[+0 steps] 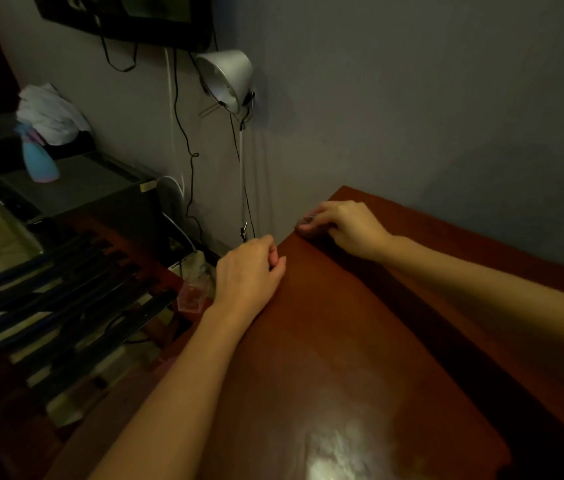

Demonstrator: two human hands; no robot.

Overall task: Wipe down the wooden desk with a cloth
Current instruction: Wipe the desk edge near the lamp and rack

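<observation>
The left hand (249, 271) sits at the left edge of the surface (343, 341). Its fingers are curled in toward the palm, and nothing shows in them. The right hand (350, 226) is further along the same edge, close to the far left corner, knuckles up and fingers bent, with the tips down on the wood. Something small and greyish shows at those tips, too blurred to tell what it is or whether the hand is pinching it. Both bare forearms reach in from the near side, and the hands are near each other but apart.

The surface is reddish-brown wood with a pale glare patch near its near edge. Its far edge runs along a grey wall.

A lamp (228, 77) stands just behind the left hand, its thin pole rising to a white shade tilted to the left. Below the left edge, beside the left wrist, is a small clear box (192, 294). Dark cables hang down the wall from a screen (128, 15).

The cloth (52, 114), a white crumpled bundle, lies far off to the left on a dark cabinet, well apart from the surface. A blue bottle (40, 161) stands just in front of it.
</observation>
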